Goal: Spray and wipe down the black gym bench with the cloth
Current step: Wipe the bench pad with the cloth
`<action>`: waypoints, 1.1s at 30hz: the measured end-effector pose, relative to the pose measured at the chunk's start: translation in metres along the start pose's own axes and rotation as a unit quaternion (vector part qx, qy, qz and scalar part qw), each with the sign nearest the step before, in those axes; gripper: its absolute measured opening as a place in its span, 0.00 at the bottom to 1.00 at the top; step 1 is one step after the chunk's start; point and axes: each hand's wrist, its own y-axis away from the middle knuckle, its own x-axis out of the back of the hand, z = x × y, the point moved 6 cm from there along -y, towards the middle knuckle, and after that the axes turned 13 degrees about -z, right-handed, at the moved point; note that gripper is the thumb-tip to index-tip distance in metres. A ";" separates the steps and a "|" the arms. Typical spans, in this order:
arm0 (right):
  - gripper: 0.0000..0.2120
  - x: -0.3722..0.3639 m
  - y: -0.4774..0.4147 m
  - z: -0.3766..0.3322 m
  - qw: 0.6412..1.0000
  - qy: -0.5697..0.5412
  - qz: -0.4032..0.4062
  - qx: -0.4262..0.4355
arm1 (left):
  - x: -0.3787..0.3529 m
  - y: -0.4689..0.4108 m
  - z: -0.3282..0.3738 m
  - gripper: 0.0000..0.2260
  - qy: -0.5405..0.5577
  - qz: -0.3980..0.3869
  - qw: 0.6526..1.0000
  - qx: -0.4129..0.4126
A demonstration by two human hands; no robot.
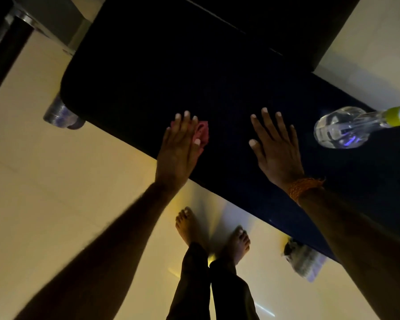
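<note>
Two forearms reach over a dark table, bare feet (214,229) on pale floor below.

The left hand (179,144) lies flat with fingers straight, pressing a pink cloth (202,132) onto the black table (171,65) near its front edge. The right hand (274,144) rests open and spread on the pad, holding nothing, an orange band (301,187) at its wrist. A clear spray bottle (342,130) lies on the table just right of it.
</note>
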 end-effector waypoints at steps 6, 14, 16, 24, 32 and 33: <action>0.29 -0.004 0.021 0.018 0.999 -0.022 -0.014 -0.025 | -0.051 0.050 0.094 0.23 -0.048 -0.080 0.987 -0.132; 0.27 -0.009 0.041 0.039 0.999 -0.028 0.002 -0.032 | -0.030 0.002 0.072 0.24 -0.081 -0.028 0.996 0.015; 0.27 -0.010 0.045 0.041 0.999 -0.033 0.004 -0.038 | -0.046 0.018 0.099 0.24 -0.089 -0.062 0.993 -0.039; 0.27 -0.010 0.050 0.047 0.998 -0.042 0.023 -0.042 | -0.040 -0.017 0.092 0.24 -0.115 -0.089 0.989 -0.030; 0.27 -0.013 0.047 0.041 0.996 -0.049 0.037 -0.066 | -0.034 -0.050 0.091 0.26 -0.141 -0.125 0.981 -0.033; 0.27 -0.013 0.046 0.041 0.995 -0.051 0.040 -0.071 | -0.033 -0.057 0.094 0.26 -0.133 -0.122 0.984 -0.011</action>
